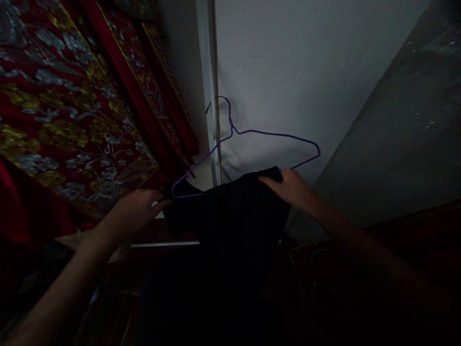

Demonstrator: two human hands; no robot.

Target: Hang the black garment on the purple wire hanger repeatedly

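**Forearms point(81, 259) framed a black garment point(234, 206)**

Pale wall point(284, 77) left open room around the upper right of the purple wire hanger point(277, 134); its hook met a white upright edge point(207, 57). Red embroidered fabric point(65, 96) crowded the left. Between the hands, the garment covered part of the hanger's lower bar. The left hand point(144, 206) pinched its left edge; the right hand point(291, 186) clamped its upper right corner.

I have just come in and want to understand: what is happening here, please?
A person holds a dark garment by its upper edge, the left hand and right hand at opposite ends. A purple hanger shows above, its hook at a pale upright post, its lower bar partly hidden by the garment.
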